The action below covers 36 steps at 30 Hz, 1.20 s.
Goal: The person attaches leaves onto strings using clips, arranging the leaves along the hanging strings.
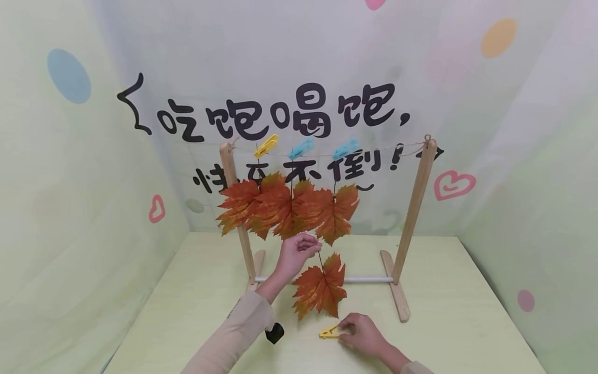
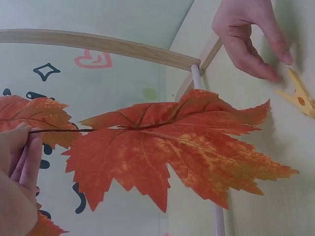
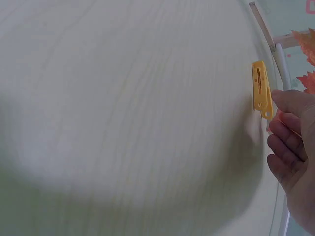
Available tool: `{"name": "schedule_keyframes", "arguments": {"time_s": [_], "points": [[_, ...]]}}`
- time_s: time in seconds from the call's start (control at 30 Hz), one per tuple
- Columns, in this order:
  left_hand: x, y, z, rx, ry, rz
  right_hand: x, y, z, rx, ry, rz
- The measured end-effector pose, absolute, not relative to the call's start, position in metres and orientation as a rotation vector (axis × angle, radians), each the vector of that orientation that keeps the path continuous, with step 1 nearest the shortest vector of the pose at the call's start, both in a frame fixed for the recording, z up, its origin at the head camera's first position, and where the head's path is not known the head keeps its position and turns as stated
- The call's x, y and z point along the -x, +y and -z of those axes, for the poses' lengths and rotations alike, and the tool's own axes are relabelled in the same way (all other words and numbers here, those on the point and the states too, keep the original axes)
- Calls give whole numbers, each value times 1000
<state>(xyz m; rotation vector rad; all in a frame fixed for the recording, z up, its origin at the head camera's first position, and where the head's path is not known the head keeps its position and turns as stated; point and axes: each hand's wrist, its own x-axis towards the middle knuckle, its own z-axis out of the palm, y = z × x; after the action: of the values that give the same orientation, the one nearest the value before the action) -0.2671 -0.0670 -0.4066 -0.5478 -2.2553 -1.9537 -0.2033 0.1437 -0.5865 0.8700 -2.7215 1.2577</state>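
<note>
Pinching the thin stem, the left hand holds a light, floppy leaf; at 5 o'clock, the right hand pinches a hard yellow peg

The serrated fabric maple leaf is orange-red, mottled with yellow-orange patches and darker veins, on a thin dark stem. The small plastic clothespin on the pale yellow-green wood-grain counter is yellow. On the light tan wooden rack, one yellow peg and two sky-blue pegs hold matching orange-red leaves. The pale backdrop bears black lettering, pastel dots and pink hearts.
</note>
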Motion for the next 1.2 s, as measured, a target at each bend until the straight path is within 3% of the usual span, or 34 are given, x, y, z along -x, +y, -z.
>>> {"name": "schedule_keyframes", "arguments": {"time_s": [0.6,1.2], "points": [[263,-63,402,529,-2317,1918,216,137,592,-1043,-2711,-1123],[264,-60,413,549,-2344,1859,210,145,593,-990,-2722,-1155]]}}
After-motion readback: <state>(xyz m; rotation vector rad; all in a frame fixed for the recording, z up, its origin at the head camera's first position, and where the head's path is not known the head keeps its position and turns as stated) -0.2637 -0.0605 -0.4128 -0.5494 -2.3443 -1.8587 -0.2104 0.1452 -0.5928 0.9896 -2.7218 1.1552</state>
